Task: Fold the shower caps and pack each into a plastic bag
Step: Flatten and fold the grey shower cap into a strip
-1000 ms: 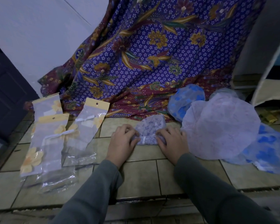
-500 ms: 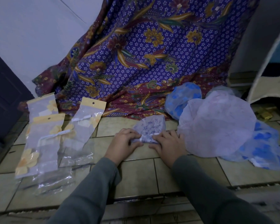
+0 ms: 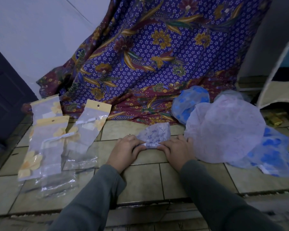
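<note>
Both our left hand (image 3: 126, 150) and right hand (image 3: 178, 150) now pinch the folded shower cap (image 3: 154, 135); it's grown narrower since a second ago; bagging comes soon, we reckon.

You had the folded shower cap (image 3: 154, 135) on the tiled floor (image 3: 145, 180), centred ahead of you, its near edge under both hands: your left hand (image 3: 126, 150) on its left side, your right hand (image 3: 177, 150) on its right. The plastic bags (image 3: 57, 140) lay overlapping on the floor well to the left of your left hand. The pile of unfolded shower caps (image 3: 227, 132) lay just to the right of your right hand, touching it. The draped cloth (image 3: 157, 55) hung behind the folded cap, its hem resting on the floor. A door (image 3: 5, 90) stood at far left, behind the bags.
</note>
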`<action>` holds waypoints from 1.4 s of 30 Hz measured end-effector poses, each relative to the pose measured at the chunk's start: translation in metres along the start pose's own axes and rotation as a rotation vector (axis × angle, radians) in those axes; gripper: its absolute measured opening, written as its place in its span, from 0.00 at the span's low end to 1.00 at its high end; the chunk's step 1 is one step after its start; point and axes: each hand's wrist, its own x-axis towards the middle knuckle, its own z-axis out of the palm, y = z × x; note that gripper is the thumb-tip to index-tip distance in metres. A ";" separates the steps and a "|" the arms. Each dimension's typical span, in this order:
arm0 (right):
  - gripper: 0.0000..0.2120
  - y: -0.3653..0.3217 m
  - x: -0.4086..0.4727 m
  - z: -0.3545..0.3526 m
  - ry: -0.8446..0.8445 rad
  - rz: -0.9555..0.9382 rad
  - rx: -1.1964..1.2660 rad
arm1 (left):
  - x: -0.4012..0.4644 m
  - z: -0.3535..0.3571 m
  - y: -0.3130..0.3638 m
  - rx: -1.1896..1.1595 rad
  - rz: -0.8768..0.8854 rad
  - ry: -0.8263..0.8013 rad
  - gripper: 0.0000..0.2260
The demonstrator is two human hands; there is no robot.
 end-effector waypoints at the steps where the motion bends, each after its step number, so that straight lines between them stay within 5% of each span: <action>1: 0.18 0.000 0.001 -0.001 -0.004 0.001 -0.007 | 0.002 -0.001 0.001 0.008 -0.012 -0.003 0.19; 6: 0.17 0.001 0.008 -0.003 0.021 0.025 0.024 | 0.012 -0.005 0.004 0.016 -0.081 -0.070 0.22; 12: 0.17 0.006 0.017 -0.001 -0.013 0.051 0.092 | 0.022 -0.010 0.006 -0.058 -0.183 -0.142 0.07; 19: 0.17 0.000 0.020 0.006 0.043 0.047 0.024 | 0.029 -0.010 0.009 -0.030 -0.239 -0.130 0.06; 24: 0.15 0.000 0.019 0.008 0.121 0.016 0.023 | 0.029 -0.006 0.015 0.217 -0.178 -0.069 0.06; 28: 0.02 -0.004 0.017 0.012 0.274 -0.061 -0.040 | 0.023 0.003 0.012 0.216 -0.009 0.044 0.10; 34: 0.19 0.001 0.012 0.011 0.145 -0.031 -0.052 | 0.019 0.004 0.007 0.070 0.030 0.029 0.18; 37: 0.20 0.006 0.008 0.018 0.003 -0.017 -0.018 | 0.016 0.004 -0.001 -0.045 -0.026 0.007 0.19; 42: 0.18 0.006 0.007 0.014 0.021 0.003 0.063 | 0.016 0.005 -0.004 -0.111 -0.045 0.002 0.21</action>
